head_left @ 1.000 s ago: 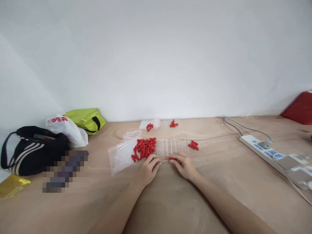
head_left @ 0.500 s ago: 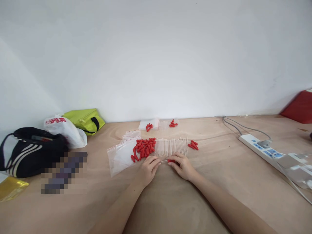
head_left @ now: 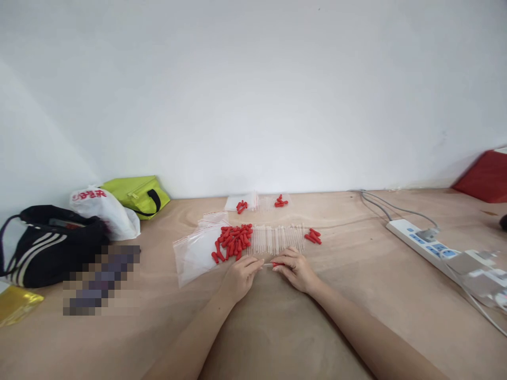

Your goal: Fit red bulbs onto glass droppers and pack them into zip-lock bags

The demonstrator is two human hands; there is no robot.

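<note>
A thin clear dropper tube [head_left: 268, 265] lies between my two hands at the middle of the table. My left hand [head_left: 238, 275] pinches its left end. At its right end, my right hand [head_left: 295, 269] closes round a red rubber bulb [head_left: 275, 264], mostly hidden by the fingers. The tube meets the bulb there, but how deep it sits cannot be seen. Just beyond my hands lies a row of clear tubes [head_left: 275, 238]. To its left a pile of red bulbs [head_left: 233, 240] rests partly on clear zip bags [head_left: 194, 256]; several more red bulbs [head_left: 312, 236] lie at its right.
Farther back, small bags [head_left: 253, 200] lie with red bulbs on them. At the left are a black bag [head_left: 51, 248], a white plastic bag [head_left: 114, 214] and a lime-green bag [head_left: 137, 192]. A power strip [head_left: 420, 243] with plugs and cables stands at the right.
Both hands keep their hold on the tube and bulb, with only a very slight shift. The view has moved a little; the other things stay where they were.
</note>
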